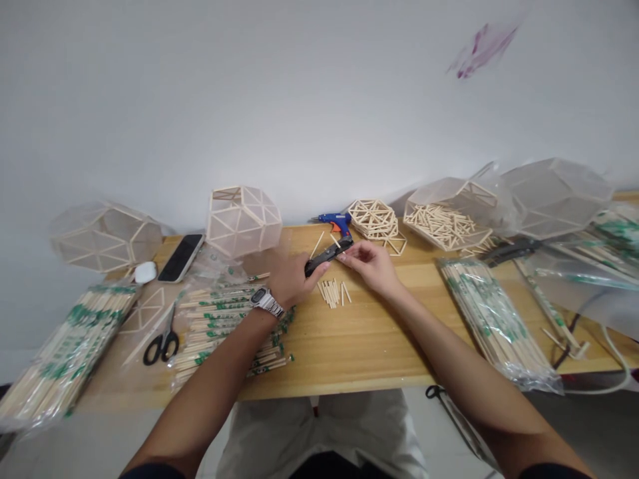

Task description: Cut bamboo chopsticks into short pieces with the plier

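On a wooden table (349, 346), black cutters (327, 256) are gripped by the left hand (292, 279); right hand (372, 263) fingertips pinching a stick near the blades could be nicked

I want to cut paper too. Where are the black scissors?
In the head view, the black-handled scissors lie on the left side of the wooden table, between two bundles of green-wrapped chopsticks, in front of the black phone.
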### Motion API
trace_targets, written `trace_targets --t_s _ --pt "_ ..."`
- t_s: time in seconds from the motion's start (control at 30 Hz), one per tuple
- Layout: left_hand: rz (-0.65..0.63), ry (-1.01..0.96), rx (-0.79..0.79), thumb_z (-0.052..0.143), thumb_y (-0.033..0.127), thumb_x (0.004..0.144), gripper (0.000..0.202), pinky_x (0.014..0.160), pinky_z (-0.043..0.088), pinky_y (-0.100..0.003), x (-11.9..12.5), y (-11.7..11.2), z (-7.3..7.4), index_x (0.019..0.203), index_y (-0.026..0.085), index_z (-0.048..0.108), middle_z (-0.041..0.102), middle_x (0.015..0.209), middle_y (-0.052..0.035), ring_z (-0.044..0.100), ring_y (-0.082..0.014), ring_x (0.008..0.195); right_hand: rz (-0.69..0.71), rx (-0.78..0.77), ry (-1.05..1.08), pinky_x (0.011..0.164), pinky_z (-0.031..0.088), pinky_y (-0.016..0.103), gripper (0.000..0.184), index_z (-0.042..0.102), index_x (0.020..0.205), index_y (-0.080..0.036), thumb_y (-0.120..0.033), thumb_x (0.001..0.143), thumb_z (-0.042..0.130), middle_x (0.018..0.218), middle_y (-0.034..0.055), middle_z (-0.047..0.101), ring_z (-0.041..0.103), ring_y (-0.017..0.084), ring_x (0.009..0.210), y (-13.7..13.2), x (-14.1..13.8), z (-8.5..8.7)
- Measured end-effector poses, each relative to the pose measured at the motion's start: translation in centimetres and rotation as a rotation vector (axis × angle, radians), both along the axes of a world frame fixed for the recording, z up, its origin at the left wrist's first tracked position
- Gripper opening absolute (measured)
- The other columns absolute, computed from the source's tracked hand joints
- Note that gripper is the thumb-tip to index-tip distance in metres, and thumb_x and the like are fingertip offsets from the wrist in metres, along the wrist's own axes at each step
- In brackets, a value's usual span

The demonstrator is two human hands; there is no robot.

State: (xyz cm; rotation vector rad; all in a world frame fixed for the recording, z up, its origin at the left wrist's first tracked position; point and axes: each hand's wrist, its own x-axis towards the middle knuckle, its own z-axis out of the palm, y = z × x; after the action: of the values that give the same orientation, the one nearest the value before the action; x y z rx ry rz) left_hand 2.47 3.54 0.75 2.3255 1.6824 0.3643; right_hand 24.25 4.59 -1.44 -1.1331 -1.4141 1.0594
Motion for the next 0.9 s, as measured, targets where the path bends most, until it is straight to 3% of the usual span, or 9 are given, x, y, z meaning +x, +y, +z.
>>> trace_targets --t_s 0.23,0.57,0.9 --pt "-0.018 0.03 0.025 0.039 0.067 0.101 0.055 0.065 0.034 -0.033 -0.1 0.1 -0.1 0.099 0.018 0.063 0.072 0.087 -0.0103 0.065 -0.0235 0.076 -0.043 0.048 -0.039 0.057 0.036 0.027 0.044 0.065 0.069 -0.018 -0.058 0.076 0.084 0.061 -0.002 0.059 0.047 0.013 0.057 -0.2 0.0 -0.2" --pt "-0.077 -0.023 0.021 0.04 0.065 0.101 0.052 0.066 0.034 -0.032 -0.6 0.3 0.0 0.098 0.018 0.061 0.071 0.087 -0.0096 0.064 -0.0227 0.077 0.097 -0.032 0.0 0.055 0.036 0.027 0.047 0.064 0.068 -0.019 -0.061 0.075 0.084 0.063 0.002 0.067 0.05 0.013 0.055 0.0 0.5 0.2" --pt "-0.092 -0.034 0.014 0.04 0.066 0.1 0.052 0.065 0.033 -0.032 -0.7 0.4 -0.1 0.096 0.018 0.061 0.071 0.088 -0.0095 0.063 -0.0221 0.076 0.164 -0.019 0.023 0.053 0.032 0.026 0.041 0.066 0.069 -0.018 -0.054 0.077 0.085 0.06 -0.0004 0.064 0.045 0.011 0.053 0.3 1.0 0.0"
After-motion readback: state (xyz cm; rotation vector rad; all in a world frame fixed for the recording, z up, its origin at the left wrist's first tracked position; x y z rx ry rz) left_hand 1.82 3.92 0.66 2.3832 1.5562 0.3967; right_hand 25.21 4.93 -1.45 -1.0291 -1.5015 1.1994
